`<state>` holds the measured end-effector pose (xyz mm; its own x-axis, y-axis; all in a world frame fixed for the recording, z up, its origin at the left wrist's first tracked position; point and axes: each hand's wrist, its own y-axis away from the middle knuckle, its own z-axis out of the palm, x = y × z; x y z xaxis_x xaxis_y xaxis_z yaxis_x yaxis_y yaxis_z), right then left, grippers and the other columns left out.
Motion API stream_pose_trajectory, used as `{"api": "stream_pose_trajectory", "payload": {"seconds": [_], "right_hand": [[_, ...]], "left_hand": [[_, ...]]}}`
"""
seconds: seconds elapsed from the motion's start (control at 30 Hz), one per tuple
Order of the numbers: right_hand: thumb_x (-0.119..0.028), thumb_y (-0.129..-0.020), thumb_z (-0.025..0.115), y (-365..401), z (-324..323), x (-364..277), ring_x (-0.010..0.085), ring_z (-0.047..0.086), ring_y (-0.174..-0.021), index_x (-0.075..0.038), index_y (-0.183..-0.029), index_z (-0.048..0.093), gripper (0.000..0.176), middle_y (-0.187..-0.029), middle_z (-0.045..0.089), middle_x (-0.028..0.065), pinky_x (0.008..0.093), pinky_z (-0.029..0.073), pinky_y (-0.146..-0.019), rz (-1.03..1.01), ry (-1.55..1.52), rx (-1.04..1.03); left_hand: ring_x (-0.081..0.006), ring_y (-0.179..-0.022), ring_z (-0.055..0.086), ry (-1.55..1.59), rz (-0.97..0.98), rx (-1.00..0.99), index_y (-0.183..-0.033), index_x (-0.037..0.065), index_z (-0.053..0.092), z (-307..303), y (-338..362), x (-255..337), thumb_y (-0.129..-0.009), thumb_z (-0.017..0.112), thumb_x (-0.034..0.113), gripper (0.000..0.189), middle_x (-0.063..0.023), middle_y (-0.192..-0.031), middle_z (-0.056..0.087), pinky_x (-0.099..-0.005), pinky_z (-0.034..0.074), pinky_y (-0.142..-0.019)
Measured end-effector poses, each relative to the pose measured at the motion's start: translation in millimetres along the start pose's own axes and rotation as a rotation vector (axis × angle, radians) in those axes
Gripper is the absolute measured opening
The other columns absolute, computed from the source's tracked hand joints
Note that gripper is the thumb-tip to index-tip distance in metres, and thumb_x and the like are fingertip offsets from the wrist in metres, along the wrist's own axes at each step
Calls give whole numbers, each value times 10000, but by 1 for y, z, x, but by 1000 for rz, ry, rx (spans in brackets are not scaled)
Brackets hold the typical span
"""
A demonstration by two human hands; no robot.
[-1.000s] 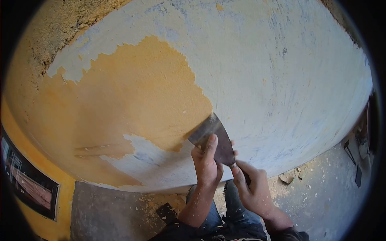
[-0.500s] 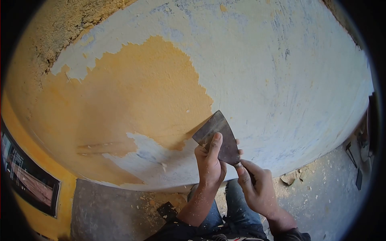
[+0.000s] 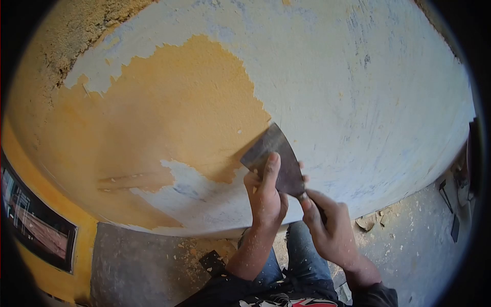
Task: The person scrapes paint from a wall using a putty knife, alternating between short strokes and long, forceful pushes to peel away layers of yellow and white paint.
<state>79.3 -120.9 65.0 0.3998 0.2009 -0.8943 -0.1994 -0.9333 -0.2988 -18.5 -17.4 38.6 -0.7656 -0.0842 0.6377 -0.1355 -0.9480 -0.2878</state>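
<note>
A wide metal paint scraper lies against the wall, its broad edge up and to the left at the border of the yellow paint. My right hand is closed round its dark handle, low on the right. My left hand grips the blade, thumb flat on the near face and fingertips showing past its right edge. Around the scraper, the wall is pale grey-white with bluish marks where the yellow has come off. Paint flecks dot both forearms.
Paint flakes litter the grey floor below the wall. A dark flat piece lies near my left forearm. At far left a dark-framed window sits in a yellow wall. Rough bare plaster shows at upper left.
Both hands and the scraper have shifted slightly up and left in view. The view itself has also tilted a little. The grip is the same.
</note>
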Motion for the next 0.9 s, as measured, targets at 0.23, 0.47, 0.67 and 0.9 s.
{"api": "stream_pose_trajectory", "payload": {"seconds": [0.23,0.47,0.67,0.9], "right_hand": [[-148,-1002,548,-11,-1,-17,184,486,-494,65,-1114,624,252,-606,511,231,344,399,-509,3,-5,-10],[-137,-1008,532,-23,-2,-24,170,490,-514,74,-1096,619,244,-623,517,233,342,407,-518,-24,-4,-27],[-124,-999,546,-14,-1,-14,138,521,-534,95,-1116,614,258,-608,538,212,339,399,-513,37,-8,-60],[-143,-1008,537,-13,3,-24,109,497,-556,102,-1135,611,285,-598,530,173,330,393,-512,0,-53,-46]], "left_hand": [[-207,-766,713,5,62,50,-1092,-10,616,15,-18,12,-976,629,228,266,-111,-912,678,-354,627,-556],[-228,-740,713,34,61,4,-1103,-16,608,18,-30,21,-983,629,242,286,-124,-924,687,-361,623,-568],[-212,-695,693,-57,27,34,-1104,27,615,12,-20,13,-993,604,284,280,-130,-882,684,-320,573,-537],[-212,-669,680,-81,22,14,-1128,28,602,20,-20,29,-979,629,315,324,-120,-868,678,-317,571,-557]]}}
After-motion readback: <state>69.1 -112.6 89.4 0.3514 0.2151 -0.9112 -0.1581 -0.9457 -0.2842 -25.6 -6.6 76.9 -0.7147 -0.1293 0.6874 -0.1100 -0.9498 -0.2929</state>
